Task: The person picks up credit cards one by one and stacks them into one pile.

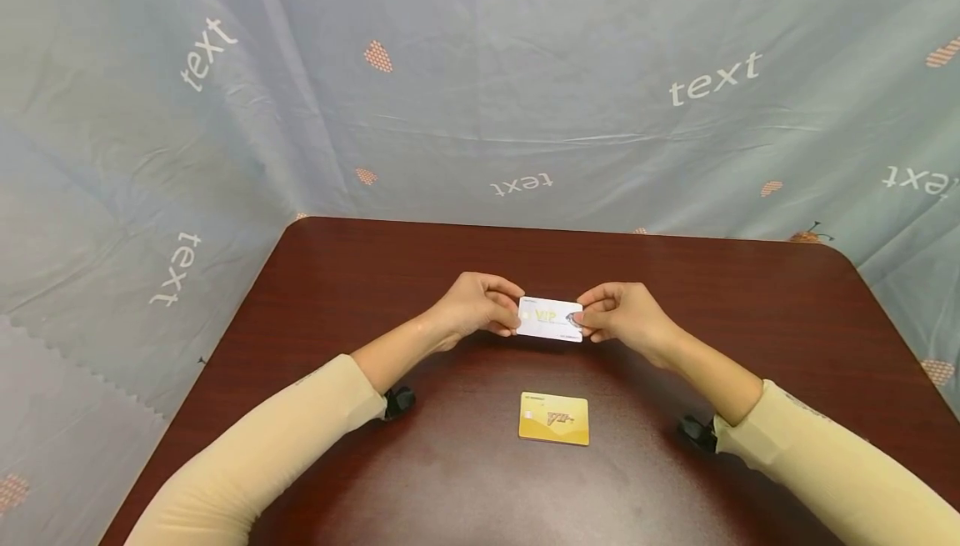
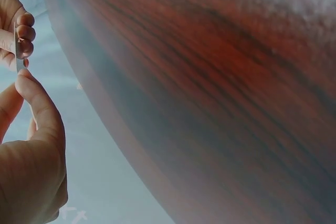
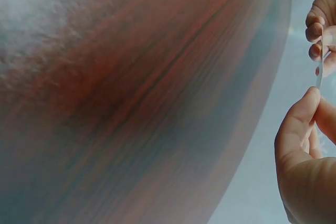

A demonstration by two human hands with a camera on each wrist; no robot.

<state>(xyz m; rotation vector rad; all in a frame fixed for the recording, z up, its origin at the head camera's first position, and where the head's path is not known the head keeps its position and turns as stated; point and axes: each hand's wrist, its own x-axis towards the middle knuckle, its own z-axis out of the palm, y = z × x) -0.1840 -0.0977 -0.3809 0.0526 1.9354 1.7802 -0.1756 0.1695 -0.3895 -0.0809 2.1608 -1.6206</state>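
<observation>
In the head view a white card (image 1: pixel 551 318) with yellow "VIP" lettering is held between both hands above the table. My left hand (image 1: pixel 474 307) pinches its left edge with thumb and fingers. At the opposite edge, my right hand (image 1: pixel 628 318) pinches the card the same way. Both wrist views show the card edge-on as a thin strip, with the left hand (image 2: pixel 37 145) and the right hand (image 3: pixel 310 156) each large in its own view. Nearer to me, a gold VIP card (image 1: pixel 554 418) lies flat on the table between the forearms.
The dark reddish-brown wooden table (image 1: pixel 390 258) has rounded far corners. A grey-blue curtain (image 1: pixel 480 96) with "text" prints stands behind it and along the sides. Dark straps (image 1: pixel 399 402) sit at the wrists, by the pale sleeves (image 1: pixel 277 438).
</observation>
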